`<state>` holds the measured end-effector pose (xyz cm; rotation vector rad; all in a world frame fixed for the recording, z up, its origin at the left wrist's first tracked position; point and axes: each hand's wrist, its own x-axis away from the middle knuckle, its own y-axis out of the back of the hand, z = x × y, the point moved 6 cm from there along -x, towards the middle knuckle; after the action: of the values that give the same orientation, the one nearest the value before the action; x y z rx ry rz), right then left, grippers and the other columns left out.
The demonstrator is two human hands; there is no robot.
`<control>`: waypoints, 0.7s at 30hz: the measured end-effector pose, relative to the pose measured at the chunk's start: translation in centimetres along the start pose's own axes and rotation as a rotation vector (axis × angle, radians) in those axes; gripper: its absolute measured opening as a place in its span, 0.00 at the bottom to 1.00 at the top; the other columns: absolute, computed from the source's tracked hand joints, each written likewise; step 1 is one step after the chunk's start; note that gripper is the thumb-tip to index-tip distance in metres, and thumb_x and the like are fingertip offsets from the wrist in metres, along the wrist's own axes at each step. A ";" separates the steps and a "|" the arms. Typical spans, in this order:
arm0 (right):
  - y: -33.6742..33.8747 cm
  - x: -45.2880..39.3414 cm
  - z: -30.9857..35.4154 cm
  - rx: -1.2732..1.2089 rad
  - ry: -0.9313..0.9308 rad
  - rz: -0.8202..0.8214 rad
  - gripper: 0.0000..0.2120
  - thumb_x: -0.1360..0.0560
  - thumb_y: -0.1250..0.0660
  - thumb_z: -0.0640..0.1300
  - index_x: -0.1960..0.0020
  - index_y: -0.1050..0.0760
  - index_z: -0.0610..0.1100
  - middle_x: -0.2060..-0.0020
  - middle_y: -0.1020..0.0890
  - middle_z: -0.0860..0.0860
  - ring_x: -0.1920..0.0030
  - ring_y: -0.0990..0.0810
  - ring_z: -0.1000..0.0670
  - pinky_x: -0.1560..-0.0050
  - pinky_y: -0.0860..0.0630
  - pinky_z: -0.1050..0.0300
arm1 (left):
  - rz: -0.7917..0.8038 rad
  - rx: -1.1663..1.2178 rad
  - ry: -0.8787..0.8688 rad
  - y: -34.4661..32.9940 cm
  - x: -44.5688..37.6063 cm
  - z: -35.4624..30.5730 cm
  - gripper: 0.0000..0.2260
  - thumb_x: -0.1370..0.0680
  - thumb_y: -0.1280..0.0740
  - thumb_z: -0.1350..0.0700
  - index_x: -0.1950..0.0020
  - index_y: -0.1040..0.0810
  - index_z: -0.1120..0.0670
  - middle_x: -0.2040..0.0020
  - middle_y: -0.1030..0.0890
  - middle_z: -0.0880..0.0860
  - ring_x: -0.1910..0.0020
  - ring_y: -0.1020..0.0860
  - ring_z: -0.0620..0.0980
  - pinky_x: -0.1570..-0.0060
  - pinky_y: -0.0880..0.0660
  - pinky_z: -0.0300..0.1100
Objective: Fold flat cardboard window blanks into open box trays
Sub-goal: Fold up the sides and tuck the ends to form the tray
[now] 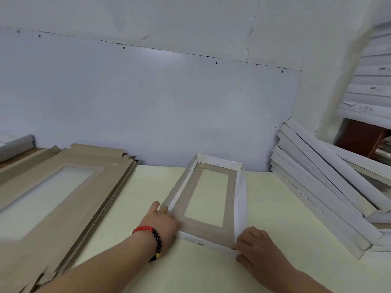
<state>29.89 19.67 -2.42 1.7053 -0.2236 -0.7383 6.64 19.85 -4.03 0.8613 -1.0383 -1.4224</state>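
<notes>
I am working on one tray (208, 199), which is lying on the worktop (264, 208) in front of me, its window facing up. Its far wall and both long walls are already standing; the near end is what I am finishing. My left hand (161, 218) is pressing against the tray's near left corner, fingers curled round the wall there. My right hand (255, 243) is gripping the tray's near right corner, fingers bent onto the flap. Whether the near wall is fully locked I cannot tell, since my hands are covering both corners. Left of the tray a thick stack of blanks (63, 187) is still lying flat, so plenty is left, I judge. Right of the tray, folded trays (317, 187) are leaning in a pile, so a good number are done.
</notes>
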 end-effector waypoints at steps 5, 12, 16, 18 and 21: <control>-1.5 -2.3 3.8 -0.039 0.017 0.012 0.17 0.51 0.19 0.52 0.64 0.19 0.53 0.66 0.22 0.59 0.58 0.23 0.56 0.63 0.26 0.64 | -0.050 0.311 -0.074 0.8 0.1 -6.4 0.14 0.28 0.41 0.58 0.44 0.26 0.49 0.46 0.25 0.51 0.43 0.29 0.54 0.42 0.41 0.49; -2.1 -1.1 1.0 -0.264 -0.136 0.073 0.23 0.30 0.32 0.49 0.36 0.29 0.48 0.37 0.32 0.55 0.35 0.34 0.55 0.35 0.41 0.70 | 0.110 0.509 -0.051 1.4 -0.1 -7.2 0.13 0.27 0.40 0.49 0.45 0.23 0.48 0.46 0.23 0.48 0.42 0.30 0.51 0.41 0.39 0.45; -2.2 -0.9 -0.3 -0.269 -0.248 0.072 0.24 0.29 0.31 0.56 0.36 0.30 0.49 0.37 0.34 0.58 0.35 0.34 0.57 0.40 0.39 0.71 | 0.278 0.682 0.042 2.4 -0.5 -7.3 0.17 0.27 0.40 0.43 0.43 0.21 0.47 0.48 0.23 0.49 0.47 0.31 0.52 0.45 0.37 0.45; -2.3 -1.0 -0.1 -0.275 -0.254 0.078 0.21 0.29 0.32 0.55 0.39 0.27 0.49 0.39 0.30 0.58 0.39 0.29 0.56 0.43 0.34 0.68 | 0.299 0.704 0.050 3.1 -0.9 -7.7 0.16 0.25 0.39 0.44 0.42 0.22 0.49 0.44 0.21 0.49 0.45 0.26 0.52 0.41 0.34 0.45; -2.2 -0.9 0.1 -0.274 -0.233 0.069 0.17 0.28 0.32 0.51 0.42 0.22 0.47 0.42 0.24 0.56 0.44 0.23 0.53 0.45 0.30 0.65 | 0.319 0.820 0.043 3.3 -1.3 -8.2 0.11 0.26 0.34 0.49 0.45 0.23 0.49 0.44 0.20 0.50 0.47 0.22 0.49 0.44 0.27 0.42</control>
<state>28.55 20.65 -4.13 1.3460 -0.3252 -0.8745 15.61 20.16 -3.87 1.2196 -1.6774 -0.6822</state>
